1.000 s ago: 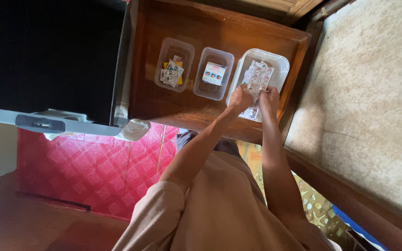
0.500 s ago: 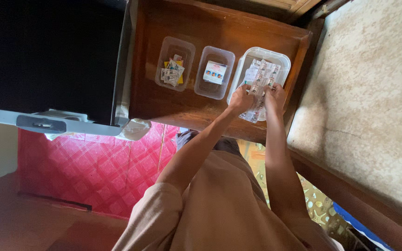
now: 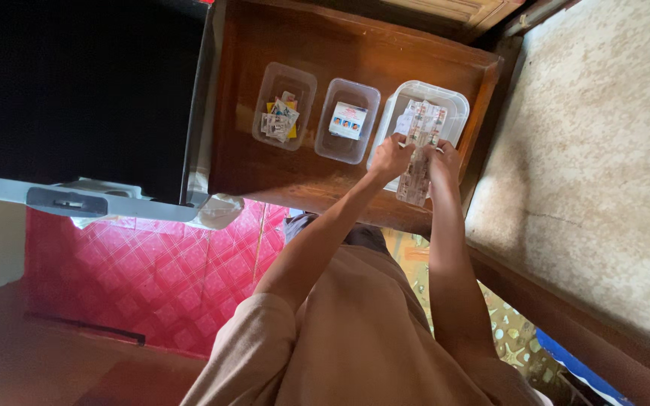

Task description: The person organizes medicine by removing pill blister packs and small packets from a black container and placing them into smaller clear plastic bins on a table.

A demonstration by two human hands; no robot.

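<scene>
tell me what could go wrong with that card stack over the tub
1. Both hands, left hand and right hand, hold the card stack partly past the clear tub's rim, so loose cards might drop outside it.
2. The tub sits close to the wooden table's edge; a nudge could push it off.

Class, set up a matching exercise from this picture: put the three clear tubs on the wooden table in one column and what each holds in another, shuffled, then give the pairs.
Things:
1. left tub
2. middle tub
3. right tub

Contents:
A. one small card with pictures
B. a long strip of cards, held by both hands
C. a loose heap of small cards, some yellow

Pairs: 1-C, 2-A, 3-B
</scene>
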